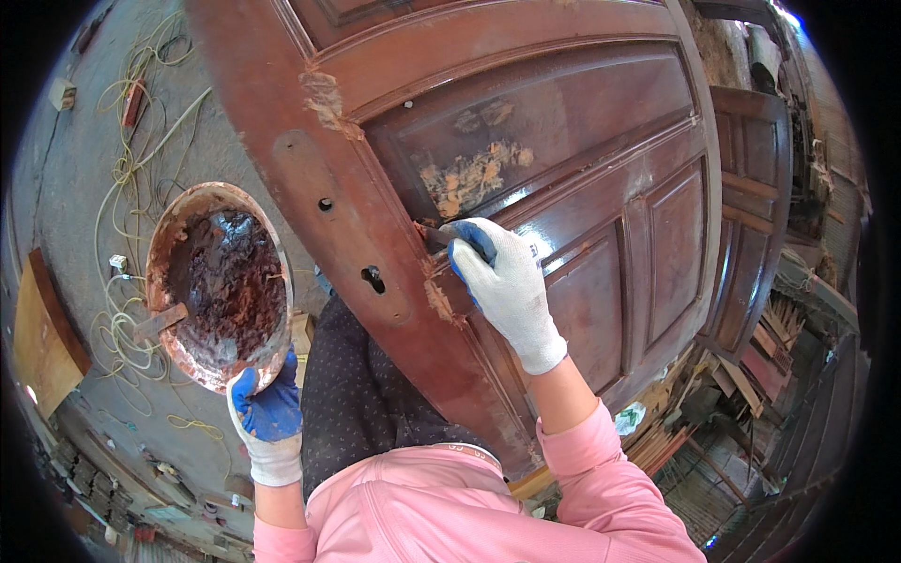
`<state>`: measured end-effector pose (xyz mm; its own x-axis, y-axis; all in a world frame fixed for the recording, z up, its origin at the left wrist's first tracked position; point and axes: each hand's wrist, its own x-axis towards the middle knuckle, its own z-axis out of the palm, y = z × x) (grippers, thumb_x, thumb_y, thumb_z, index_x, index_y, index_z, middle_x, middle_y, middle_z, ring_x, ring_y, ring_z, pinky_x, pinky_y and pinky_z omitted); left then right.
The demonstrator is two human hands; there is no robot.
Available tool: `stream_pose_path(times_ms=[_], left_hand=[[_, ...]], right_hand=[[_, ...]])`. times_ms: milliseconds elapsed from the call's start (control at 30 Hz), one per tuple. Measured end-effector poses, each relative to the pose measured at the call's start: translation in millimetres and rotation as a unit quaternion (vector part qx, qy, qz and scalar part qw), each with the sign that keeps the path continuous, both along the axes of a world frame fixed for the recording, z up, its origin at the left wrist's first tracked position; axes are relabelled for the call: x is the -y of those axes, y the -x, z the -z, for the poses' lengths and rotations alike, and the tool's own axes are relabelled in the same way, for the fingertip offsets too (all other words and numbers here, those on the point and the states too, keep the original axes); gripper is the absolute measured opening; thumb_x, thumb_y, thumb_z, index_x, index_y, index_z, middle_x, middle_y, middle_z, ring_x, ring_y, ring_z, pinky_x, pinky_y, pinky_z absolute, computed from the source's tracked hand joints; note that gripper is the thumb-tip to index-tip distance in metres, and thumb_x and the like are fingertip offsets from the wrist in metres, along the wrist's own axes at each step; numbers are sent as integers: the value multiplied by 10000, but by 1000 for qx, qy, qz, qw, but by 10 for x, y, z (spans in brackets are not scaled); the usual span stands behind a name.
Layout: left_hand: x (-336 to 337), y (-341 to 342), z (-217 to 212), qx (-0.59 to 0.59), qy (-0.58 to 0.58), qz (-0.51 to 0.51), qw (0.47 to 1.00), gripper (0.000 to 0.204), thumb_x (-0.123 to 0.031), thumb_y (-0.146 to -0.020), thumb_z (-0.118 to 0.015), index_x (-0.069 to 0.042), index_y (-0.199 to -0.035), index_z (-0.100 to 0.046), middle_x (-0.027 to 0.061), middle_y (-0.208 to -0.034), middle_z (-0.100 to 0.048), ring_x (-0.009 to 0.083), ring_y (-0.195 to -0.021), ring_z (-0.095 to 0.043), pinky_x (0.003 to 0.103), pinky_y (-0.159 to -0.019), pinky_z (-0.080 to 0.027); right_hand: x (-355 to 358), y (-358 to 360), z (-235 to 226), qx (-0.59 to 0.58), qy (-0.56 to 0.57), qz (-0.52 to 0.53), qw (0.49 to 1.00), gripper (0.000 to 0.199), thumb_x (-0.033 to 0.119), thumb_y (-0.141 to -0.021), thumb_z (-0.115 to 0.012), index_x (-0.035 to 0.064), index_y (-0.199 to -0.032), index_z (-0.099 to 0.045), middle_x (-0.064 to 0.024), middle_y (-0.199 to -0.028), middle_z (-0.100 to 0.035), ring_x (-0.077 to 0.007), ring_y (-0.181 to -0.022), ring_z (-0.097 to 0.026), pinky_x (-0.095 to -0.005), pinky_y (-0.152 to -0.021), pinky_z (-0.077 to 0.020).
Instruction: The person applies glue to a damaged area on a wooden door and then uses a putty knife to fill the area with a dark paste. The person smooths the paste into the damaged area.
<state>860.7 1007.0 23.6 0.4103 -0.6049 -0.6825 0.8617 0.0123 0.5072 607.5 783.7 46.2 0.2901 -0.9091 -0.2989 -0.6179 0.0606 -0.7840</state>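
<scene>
My left hand point(267, 418), in a white glove with a blue palm, grips the near rim of a round bowl point(208, 197). Thick dark red-brown paste point(235, 281) fills much of it, and a small flat scraper point(161, 322) lies across its left rim. In my gloved right hand point(507, 286) is a putty knife point(435, 238), its blade against the moulding of a brown panelled wooden door point(601, 225). Most of the knife's handle is hidden by my fingers. Pale orange filler patches point(474, 178) mark the door's panel and joints. Two holes show in its edge board.
Another panelled door point(751, 206) stands beyond this one on the right. Cables point(122, 178) lie tangled over the concrete floor at left, near a curved wooden board point(47, 328). Wood offcuts point(741, 375) are piled at lower right.
</scene>
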Motion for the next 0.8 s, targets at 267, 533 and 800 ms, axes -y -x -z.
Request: stream_pose_path(times_ms=[267, 533, 800], left_hand=[[123, 88, -157, -3, 14, -6, 1000, 586, -104, -946, -608, -7, -1503, -452, 196, -1452, -581, 362, -1270, -630, 436, -1070, -573], [145, 87, -157, -4, 19, -12, 1000, 589, -93, -935, -610, 1, -1496, -459, 203, -1439, -591, 367, -1251, -641, 442, -1070, -577], [77, 36, -65, -22, 34, -16, 999, 602, -72, -922, -600, 26, -1494, -441, 233, -1427, -590, 391, -1247, -642, 470, -1085, -570]], right_hand=[[-20, -48, -101, -10, -9, 14, 1000, 203, 114, -965, -642, -14, -1103, -717, -146, -802, -696, -215, -715, -653, -344, -669, -522], [-23, -45, -98, -106, 154, -66, 980, 233, 106, -939, -667, 15, -1145, -725, -162, -881, -730, -298, -800, -724, -384, -727, -560], [177, 212, 2, -185, 404, -293, 846, 286, 135, -825, -760, 132, -1110, -773, -8, -794, -505, -201, -737, -551, -349, -638, -491]])
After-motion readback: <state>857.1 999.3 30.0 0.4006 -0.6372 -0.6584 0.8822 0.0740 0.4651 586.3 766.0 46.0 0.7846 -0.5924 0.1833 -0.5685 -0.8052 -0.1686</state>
